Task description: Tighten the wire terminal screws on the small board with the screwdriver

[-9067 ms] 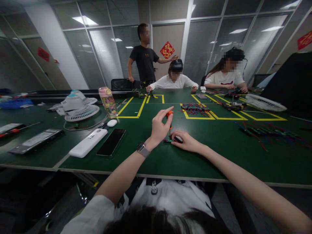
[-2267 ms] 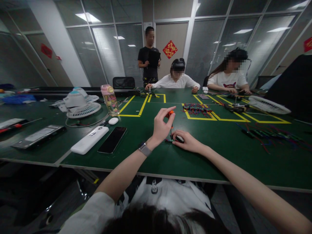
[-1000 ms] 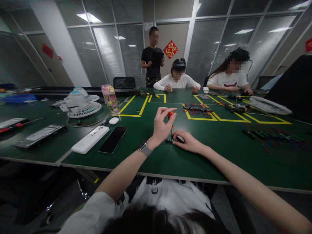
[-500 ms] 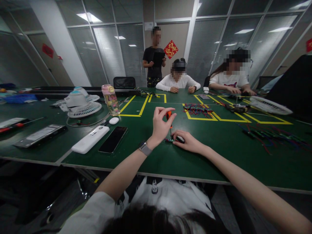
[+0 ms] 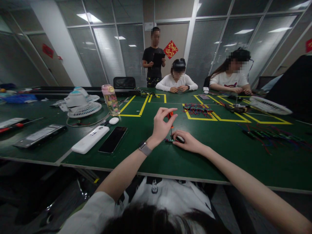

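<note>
My left hand [image 5: 161,125], with a grey-banded watch at the wrist, has its thumb and fingers curled around the orange handle of an upright screwdriver [image 5: 172,114]. The thin shaft runs down to a small green circuit board [image 5: 168,140] on the table. Low over that board, my right hand [image 5: 187,141] rests on the table with its fingers curled, holding the board's right side. Beneath those fingers shows a dark rounded shape with a pale patch [image 5: 180,139], whose kind I cannot make out. Where the screwdriver tip meets the board is too small to see clearly.
Wired circuit boards lie in a pile [image 5: 198,110] ahead and another bundle [image 5: 275,134] at right. To my left are a black phone [image 5: 112,139], a white power bank [image 5: 91,139], a bottle [image 5: 110,100] and a fan [image 5: 84,109]. Several people are across the table.
My left fingers have shifted slightly around the screwdriver handle, and the handle looks turned. My right hand stays in place. Across the table, a seated person's hands have come together.
</note>
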